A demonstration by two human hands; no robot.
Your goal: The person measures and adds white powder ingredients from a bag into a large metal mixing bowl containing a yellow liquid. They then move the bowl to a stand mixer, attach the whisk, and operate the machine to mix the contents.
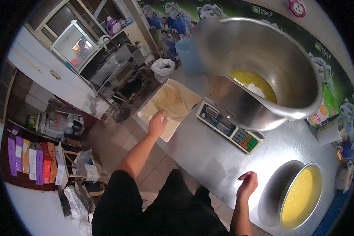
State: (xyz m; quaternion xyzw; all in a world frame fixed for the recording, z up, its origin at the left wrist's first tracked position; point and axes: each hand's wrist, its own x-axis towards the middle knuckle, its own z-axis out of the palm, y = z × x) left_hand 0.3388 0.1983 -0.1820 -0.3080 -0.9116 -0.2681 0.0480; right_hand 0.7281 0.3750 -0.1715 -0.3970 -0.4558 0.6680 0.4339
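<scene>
My left hand (pixel 157 124) is at the near side of a cream-coloured open bag (pixel 169 134), its fingers bent against the material. I cannot tell whether they grip it. Tan powder (pixel 167 98) lies inside the bag. My right hand (pixel 247 185) hovers by the table's near edge, fingers curled, with nothing visible in it. Beyond the bag, a large stainless steel mixing bowl (pixel 286 53) leans with its mouth towards me. Yellow liquid (pixel 247 75) and white powder (pixel 256 89) are in it. A digital scale (pixel 228 127) sits in front of the bowl.
A steel basin (pixel 281 203) of yellow liquid stands on the metal table (pixel 200 147) at right. Behind the bag are a blue bucket (pixel 186 56) and a lined bin (pixel 163 66). A white container (pixel 329 131) stands at far right. A blurred patch covers part of the bowl.
</scene>
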